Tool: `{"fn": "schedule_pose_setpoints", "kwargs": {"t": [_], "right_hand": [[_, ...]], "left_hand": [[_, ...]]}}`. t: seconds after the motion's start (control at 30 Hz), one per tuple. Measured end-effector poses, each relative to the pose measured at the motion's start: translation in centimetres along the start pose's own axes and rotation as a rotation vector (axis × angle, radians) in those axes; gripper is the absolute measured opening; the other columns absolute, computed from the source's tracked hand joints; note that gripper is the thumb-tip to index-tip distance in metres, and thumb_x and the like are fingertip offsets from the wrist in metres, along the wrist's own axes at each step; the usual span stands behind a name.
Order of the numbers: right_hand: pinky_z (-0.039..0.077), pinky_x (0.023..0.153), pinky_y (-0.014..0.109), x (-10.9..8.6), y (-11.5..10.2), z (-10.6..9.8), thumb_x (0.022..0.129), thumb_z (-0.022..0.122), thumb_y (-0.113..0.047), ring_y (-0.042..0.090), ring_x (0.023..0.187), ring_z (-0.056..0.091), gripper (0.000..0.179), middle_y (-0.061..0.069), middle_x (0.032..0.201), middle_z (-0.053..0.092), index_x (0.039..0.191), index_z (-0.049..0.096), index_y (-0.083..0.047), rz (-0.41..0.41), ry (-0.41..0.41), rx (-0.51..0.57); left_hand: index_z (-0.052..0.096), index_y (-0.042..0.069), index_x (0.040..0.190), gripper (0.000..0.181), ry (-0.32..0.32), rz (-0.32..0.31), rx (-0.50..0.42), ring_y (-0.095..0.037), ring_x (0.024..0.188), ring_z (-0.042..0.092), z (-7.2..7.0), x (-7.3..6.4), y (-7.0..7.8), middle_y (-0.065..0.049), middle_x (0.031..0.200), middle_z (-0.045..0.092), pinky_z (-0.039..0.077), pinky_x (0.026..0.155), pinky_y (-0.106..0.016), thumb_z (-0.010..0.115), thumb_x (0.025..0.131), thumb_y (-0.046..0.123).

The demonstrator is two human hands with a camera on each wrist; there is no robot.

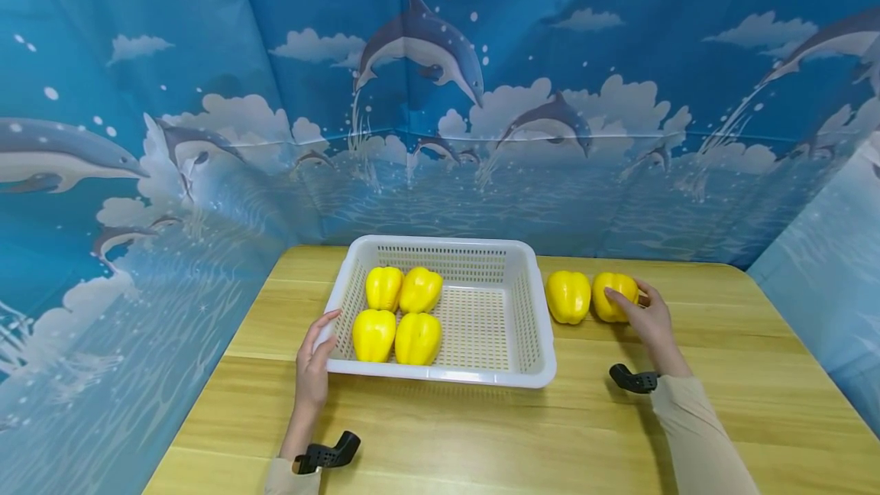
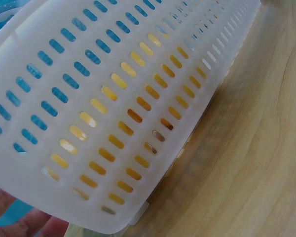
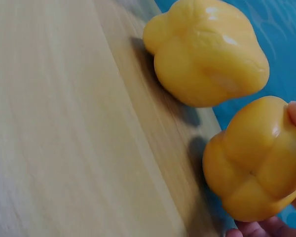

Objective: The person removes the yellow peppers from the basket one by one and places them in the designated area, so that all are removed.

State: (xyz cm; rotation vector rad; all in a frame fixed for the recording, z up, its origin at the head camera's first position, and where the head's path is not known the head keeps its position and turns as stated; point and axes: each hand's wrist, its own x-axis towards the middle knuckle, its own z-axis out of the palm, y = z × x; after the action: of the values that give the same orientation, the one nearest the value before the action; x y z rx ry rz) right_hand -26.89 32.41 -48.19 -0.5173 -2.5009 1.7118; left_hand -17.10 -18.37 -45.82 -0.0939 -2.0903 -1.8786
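Note:
A white perforated plastic basket (image 1: 440, 376) sits on the wooden table, with several yellow bell peppers (image 1: 417, 338) grouped in its left half. My left hand (image 1: 315, 365) holds the basket's left end, fingertips at the rim; in the left wrist view its fingers (image 2: 27, 222) show beside the end wall. To the right of the basket stand two more yellow bell peppers. My right hand (image 1: 649, 319) grips the farther right pepper (image 1: 612, 296), thumb and fingers on either side of it. The other pepper (image 1: 568, 297) stands between it and the basket.
Behind the wooden table (image 1: 467, 434), a blue curtain (image 1: 440, 189) printed with dolphins hangs close to the back edge and along both sides. Black wrist mounts (image 1: 632, 379) sit on both wrists.

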Motion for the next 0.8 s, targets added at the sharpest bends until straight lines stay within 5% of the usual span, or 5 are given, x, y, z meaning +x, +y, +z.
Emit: {"fn": "schedule_pose_setpoints", "kwargs": {"t": [0.2,0.47,0.8], "right_hand": [[0.039,0.083,0.038,0.27,0.33,-0.17,0.085,0.056,-0.060,0.038,0.119,0.034,0.099,0.030,0.142,0.027,0.152,0.010,-0.004,0.019,-0.021,-0.013],[0.029,0.100,0.054,0.32,0.07,-0.47,0.084,0.051,-0.066,0.044,0.130,0.024,0.104,0.033,0.148,0.015,0.151,0.001,-0.004,0.054,-0.128,-0.015],[0.023,0.103,0.060,0.64,0.13,-0.95,0.085,0.045,-0.069,0.048,0.134,0.017,0.101,0.031,0.151,0.009,0.152,-0.001,-0.007,0.018,-0.229,-0.104]], "left_hand": [[0.047,-0.006,0.133,0.039,0.000,-0.003,0.001,-0.026,0.131,0.036,-0.07,-0.06,-0.01,-0.017,0.143,0.041,0.034,0.096,-0.016,0.035,0.095,-0.002],[0.047,-0.007,0.132,0.039,-0.001,0.016,-0.007,-0.026,0.132,0.035,-0.02,0.02,-0.06,-0.018,0.142,0.042,0.032,0.098,-0.018,0.036,0.096,-0.002],[0.048,-0.007,0.132,0.039,-0.001,0.021,-0.004,-0.026,0.131,0.036,-0.15,0.22,-0.11,-0.017,0.142,0.043,0.033,0.097,-0.019,0.036,0.095,-0.002]]}}
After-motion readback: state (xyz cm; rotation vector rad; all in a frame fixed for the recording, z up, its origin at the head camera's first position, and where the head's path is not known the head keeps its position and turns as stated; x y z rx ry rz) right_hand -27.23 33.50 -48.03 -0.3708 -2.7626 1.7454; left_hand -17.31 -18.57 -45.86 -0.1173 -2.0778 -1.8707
